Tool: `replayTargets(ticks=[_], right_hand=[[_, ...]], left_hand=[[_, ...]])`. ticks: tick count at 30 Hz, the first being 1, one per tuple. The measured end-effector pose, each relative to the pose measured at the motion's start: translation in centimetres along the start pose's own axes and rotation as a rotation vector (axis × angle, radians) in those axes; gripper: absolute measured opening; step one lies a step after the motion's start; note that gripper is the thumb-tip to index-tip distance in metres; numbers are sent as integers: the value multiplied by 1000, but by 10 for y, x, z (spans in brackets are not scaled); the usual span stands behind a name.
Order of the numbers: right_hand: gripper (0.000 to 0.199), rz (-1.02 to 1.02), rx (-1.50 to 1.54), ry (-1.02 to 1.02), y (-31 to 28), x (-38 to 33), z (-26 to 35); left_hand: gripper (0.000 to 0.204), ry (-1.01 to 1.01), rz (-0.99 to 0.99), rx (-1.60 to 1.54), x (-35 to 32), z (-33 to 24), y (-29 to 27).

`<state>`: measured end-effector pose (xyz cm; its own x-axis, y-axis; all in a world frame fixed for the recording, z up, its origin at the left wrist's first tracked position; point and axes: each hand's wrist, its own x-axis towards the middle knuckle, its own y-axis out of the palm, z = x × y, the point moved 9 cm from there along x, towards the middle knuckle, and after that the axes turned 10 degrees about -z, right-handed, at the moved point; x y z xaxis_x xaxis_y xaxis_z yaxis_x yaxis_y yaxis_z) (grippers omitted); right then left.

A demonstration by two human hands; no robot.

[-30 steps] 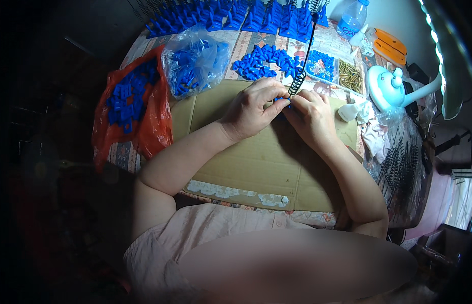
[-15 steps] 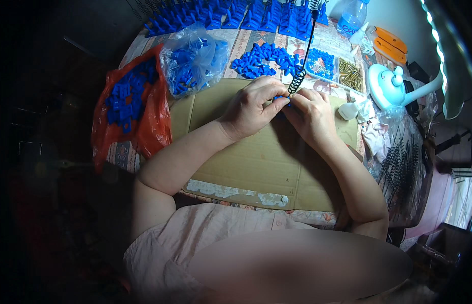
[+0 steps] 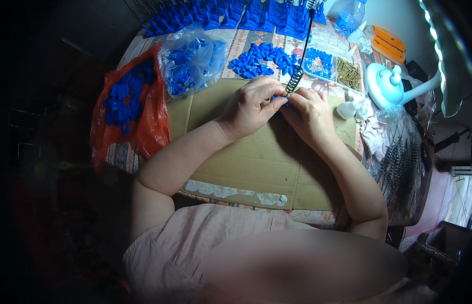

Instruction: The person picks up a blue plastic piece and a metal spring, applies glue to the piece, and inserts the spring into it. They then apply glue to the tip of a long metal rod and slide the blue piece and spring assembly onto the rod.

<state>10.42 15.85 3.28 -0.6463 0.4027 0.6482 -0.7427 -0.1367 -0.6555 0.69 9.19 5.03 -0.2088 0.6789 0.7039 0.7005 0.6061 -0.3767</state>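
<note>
Two bare hands meeting above the far half of a flat brown cardboard sheet [image 3: 256, 162] — left hand [image 3: 248, 109] curled, thumb and fingers pinched together at a small blue plastic piece [image 3: 279, 98], mostly hidden between the fingertips. Right hand [image 3: 309, 114] likewise closed, fingers bent inward against the same piece, touching the left fingertips. Rising from that pinch point, a black coiled spring cord [image 3: 295, 80], running up and away past the sheet's far edge.

Beyond the cardboard's far edge: a loose heap of small blue plastic parts [image 3: 261, 58], a clear plastic bag stuffed with blue parts [image 3: 190, 63] to the left of it, a red plastic bag of more blue parts [image 3: 127, 104] off the sheet's left edge. Right of the heap, a clear tray of brass-coloured metal pins [image 3: 349, 74]; further right, a pale blue desk fan [image 3: 383, 86] — well apart from the hands.
</note>
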Motion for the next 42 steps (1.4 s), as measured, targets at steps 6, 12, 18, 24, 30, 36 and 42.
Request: replayTargets(ticks=[6,12,18,24,30,36,42], right_hand=[[14,1,-14,-12,-1,0,2],[13,-14,-11,-21,-1,0,2],[14,-34,-3,-31,-3,0,2],[15,-27,-14,-28,-2,0,2],[16,-13,-11,-20,-2,-1,1],[15,-4,-28,-25,-1,-1,1],[15,-11,-23,-22,-1,-1,1]], left_hand=[[13,-39,4,-14,-1,3,1],[13,-29,14,-15,0,1,1],[12,-42,-6,-20,2,0,0],[11,-58,1,-28,2,0,0],[11,-23,14,-27,1,0,1],[9,-25,18,-20,3,-2,1],[11,-71,32,-10,2,1,1]])
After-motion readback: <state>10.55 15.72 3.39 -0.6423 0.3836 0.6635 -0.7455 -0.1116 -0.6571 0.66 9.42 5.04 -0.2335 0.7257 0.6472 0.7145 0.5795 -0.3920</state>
